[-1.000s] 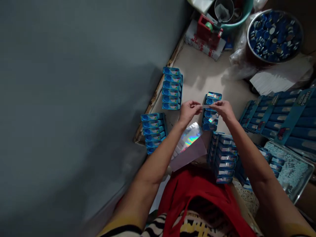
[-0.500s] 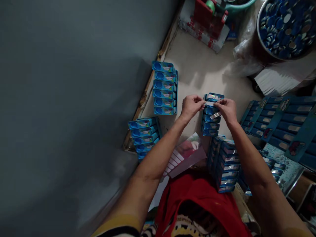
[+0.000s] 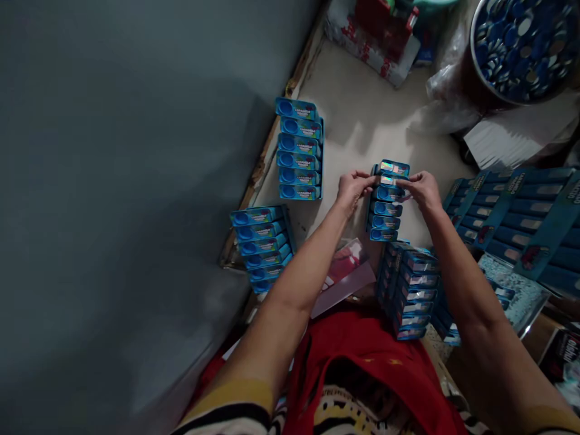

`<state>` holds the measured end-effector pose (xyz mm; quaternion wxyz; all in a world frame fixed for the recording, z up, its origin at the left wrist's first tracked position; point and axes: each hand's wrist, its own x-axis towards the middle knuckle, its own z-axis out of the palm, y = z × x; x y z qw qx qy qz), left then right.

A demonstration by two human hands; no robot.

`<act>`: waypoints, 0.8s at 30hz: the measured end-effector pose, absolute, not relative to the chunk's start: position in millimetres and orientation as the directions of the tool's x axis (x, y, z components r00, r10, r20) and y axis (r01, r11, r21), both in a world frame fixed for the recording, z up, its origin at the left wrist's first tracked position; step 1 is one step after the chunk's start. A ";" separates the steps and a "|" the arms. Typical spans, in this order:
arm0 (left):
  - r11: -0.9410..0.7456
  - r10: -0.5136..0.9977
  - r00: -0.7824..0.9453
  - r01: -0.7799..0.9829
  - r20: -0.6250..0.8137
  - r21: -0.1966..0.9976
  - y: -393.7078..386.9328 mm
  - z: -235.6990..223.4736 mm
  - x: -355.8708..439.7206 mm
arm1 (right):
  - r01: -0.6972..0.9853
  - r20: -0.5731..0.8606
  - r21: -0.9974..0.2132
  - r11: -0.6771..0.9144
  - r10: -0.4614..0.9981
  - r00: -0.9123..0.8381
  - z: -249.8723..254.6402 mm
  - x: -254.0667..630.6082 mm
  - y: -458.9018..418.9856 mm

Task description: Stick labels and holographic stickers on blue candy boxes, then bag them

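Observation:
My left hand (image 3: 353,188) and my right hand (image 3: 422,189) pinch the two ends of a small shiny sticker strip (image 3: 388,180) and hold it against the second box of a short row of small blue boxes (image 3: 384,211). The fingers of both hands are closed in a pinch. The top box of that row (image 3: 394,167) carries a holographic sticker. A sheet of holographic stickers (image 3: 345,270) lies near my lap, just below my left forearm.
Two stacks of blue boxes (image 3: 299,151) (image 3: 261,246) stand left by the grey wall. More stickered boxes (image 3: 410,290) lie near my lap, and display cartons (image 3: 512,217) at right. A bowl of blue caps (image 3: 521,42) and a red tape dispenser (image 3: 383,21) are at the top.
Both hands have lowered the sticker strip from the air onto the row of boxes. The view has shifted slightly, so the bowl and dispenser sit higher in frame.

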<state>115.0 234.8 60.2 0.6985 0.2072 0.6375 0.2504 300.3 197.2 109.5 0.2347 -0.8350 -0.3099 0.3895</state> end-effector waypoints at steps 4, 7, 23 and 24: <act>0.534 0.841 -0.131 0.046 -0.525 0.844 205.7 82.5 101.8 | 0.266 -0.477 -0.696 -0.667 0.706 0.524 140.7 284.8 182.5; 0.547 0.831 0.126 -0.015 -0.542 0.837 171.2 106.6 92.4 | 0.198 -0.487 -0.762 -0.617 0.747 0.452 160.2 271.1 173.0; 0.614 0.766 0.189 0.067 -0.614 0.786 188.4 108.6 87.0 | 0.171 -0.467 -0.799 -0.576 0.775 0.426 141.1 268.7 149.9; 0.578 0.791 0.164 0.116 -0.589 0.808 195.0 105.7 88.1 | 0.213 -0.420 -0.807 -0.551 0.789 0.450 136.0 266.8 152.5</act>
